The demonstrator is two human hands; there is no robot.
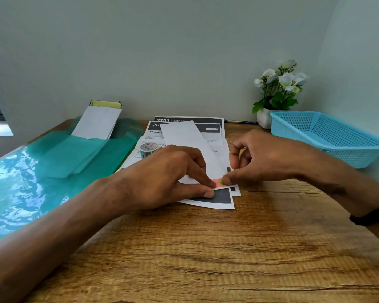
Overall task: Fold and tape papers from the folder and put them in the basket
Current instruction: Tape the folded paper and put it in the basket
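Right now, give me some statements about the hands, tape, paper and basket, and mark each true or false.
1. Both hands, left hand and right hand, press a pink tape piece onto the folded paper. True.
2. The blue basket holds folded papers. False: none show inside.
3. The tape roll lies on the printed sheets. True.
4. The basket stands left of the hands. False: it stands right.

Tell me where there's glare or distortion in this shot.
Head view: strong window glare ripples across the green folder; wide-angle bending curves the table edges and basket; hands, left and right, and the tape piece stay fairly sharp.
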